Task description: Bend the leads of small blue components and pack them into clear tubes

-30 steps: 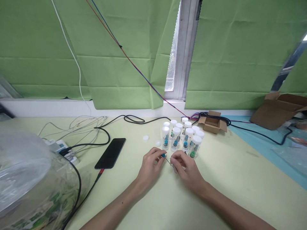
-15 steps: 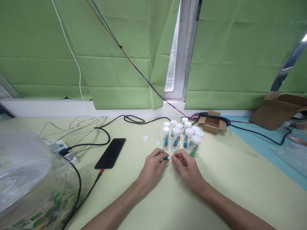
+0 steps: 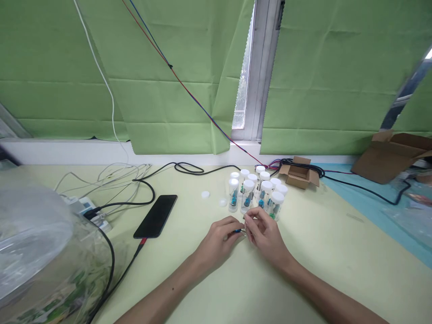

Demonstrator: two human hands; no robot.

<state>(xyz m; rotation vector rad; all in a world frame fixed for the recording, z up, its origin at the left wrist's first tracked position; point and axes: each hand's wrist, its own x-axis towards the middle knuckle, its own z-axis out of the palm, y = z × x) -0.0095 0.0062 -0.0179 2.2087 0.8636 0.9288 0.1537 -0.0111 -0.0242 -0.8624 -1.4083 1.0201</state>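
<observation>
My left hand [image 3: 216,240] pinches a small blue piece [image 3: 237,231] with a thin metal wire-like part sticking out to the right. My right hand [image 3: 265,231] is closed in a pinch right beside it, its fingertips at the metal end. What those fingers grip is too small and covered to make out. Just beyond the hands stand several clear vials [image 3: 233,195] with white caps, holding small blue and green pieces. Two loose round lids, a white cap [image 3: 205,194] and a paler one [image 3: 223,202], lie left of the vials.
A black phone [image 3: 155,216] on a charging cable lies to the left, near a power strip [image 3: 84,207] with tangled cords. A large clear plastic container [image 3: 50,252] fills the near left. Behind the vials sits a small open carton [image 3: 299,174]; a bigger cardboard box [image 3: 381,155] is far right.
The blue piece has moved slightly right and toward me with my left hand. My right fingertips have come closer, and the metal part now shows less.
</observation>
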